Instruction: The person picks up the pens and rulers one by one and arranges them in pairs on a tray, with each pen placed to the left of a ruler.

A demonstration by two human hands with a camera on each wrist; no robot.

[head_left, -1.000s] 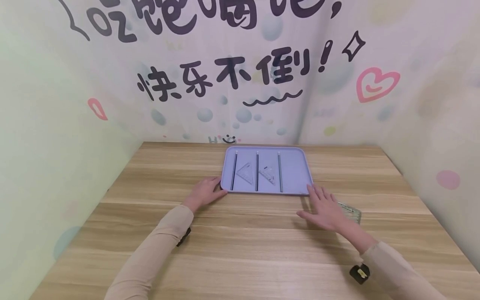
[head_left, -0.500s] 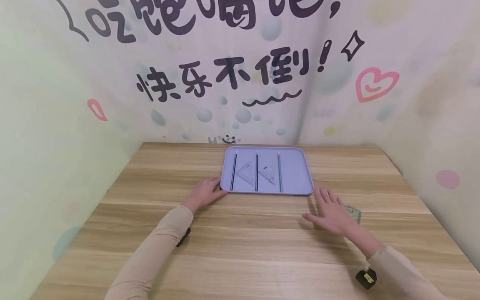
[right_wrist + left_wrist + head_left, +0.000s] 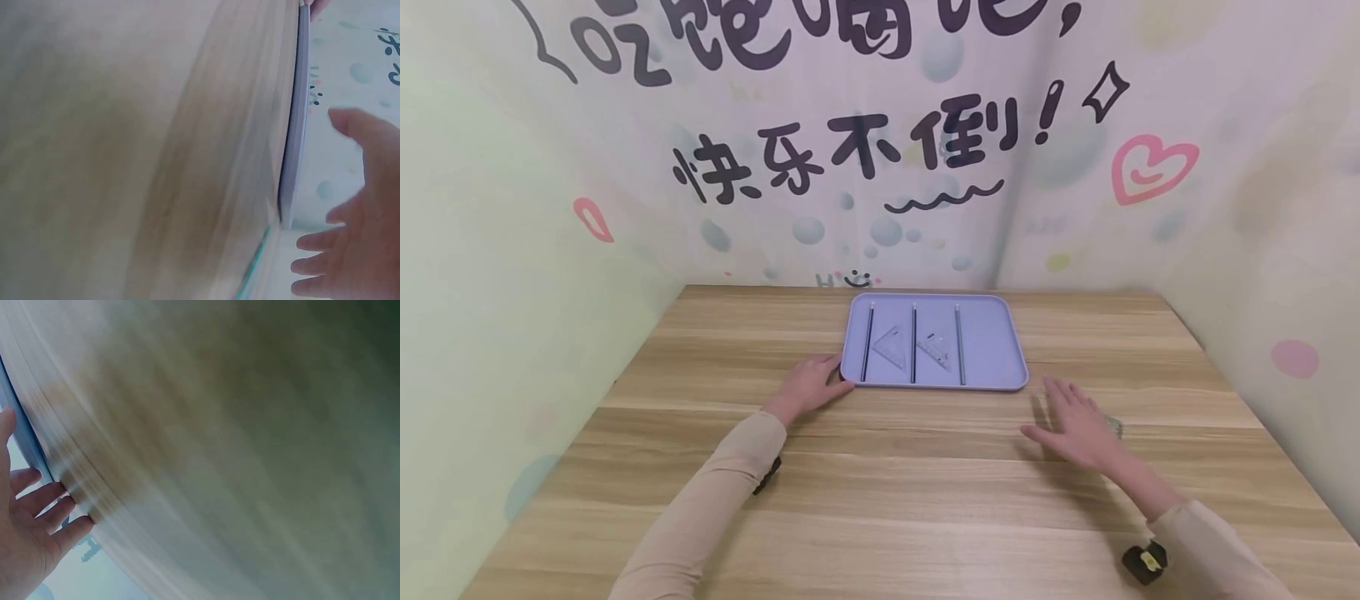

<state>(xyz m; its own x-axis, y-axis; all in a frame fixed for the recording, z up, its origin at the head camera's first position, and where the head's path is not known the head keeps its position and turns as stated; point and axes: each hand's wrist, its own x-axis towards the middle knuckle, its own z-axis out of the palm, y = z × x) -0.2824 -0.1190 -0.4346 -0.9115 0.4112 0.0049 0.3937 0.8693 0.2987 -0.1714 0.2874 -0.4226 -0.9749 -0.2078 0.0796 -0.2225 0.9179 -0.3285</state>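
Note:
A lilac tray [image 3: 992, 343] lies at the back of the table. Across it, spaced apart, are a dark pencil [image 3: 868, 343], a second dark pencil [image 3: 913, 343] and a grey-green pencil [image 3: 960, 346]. Clear set squares, one [image 3: 891, 347] on the left and one [image 3: 936, 349] on the right, lie in the gaps between them. At the tray's front left corner my left hand [image 3: 805, 387] touches the rim, thumb in front. My right hand [image 3: 1078, 429], fingers extended, hovers right of the tray and holds nothing. It mostly covers a greenish clear ruler [image 3: 1116, 427].
The wood-grain table [image 3: 880, 500] extends towards me. Behind it hangs a printed backdrop [image 3: 760, 242], with pale walls at both sides. A dark wrist camera [image 3: 1145, 562] shows under the right sleeve.
My right hand has left the tray's front right corner and shifted right and towards me, covering more of the ruler. My left hand and the tray stay where they were.

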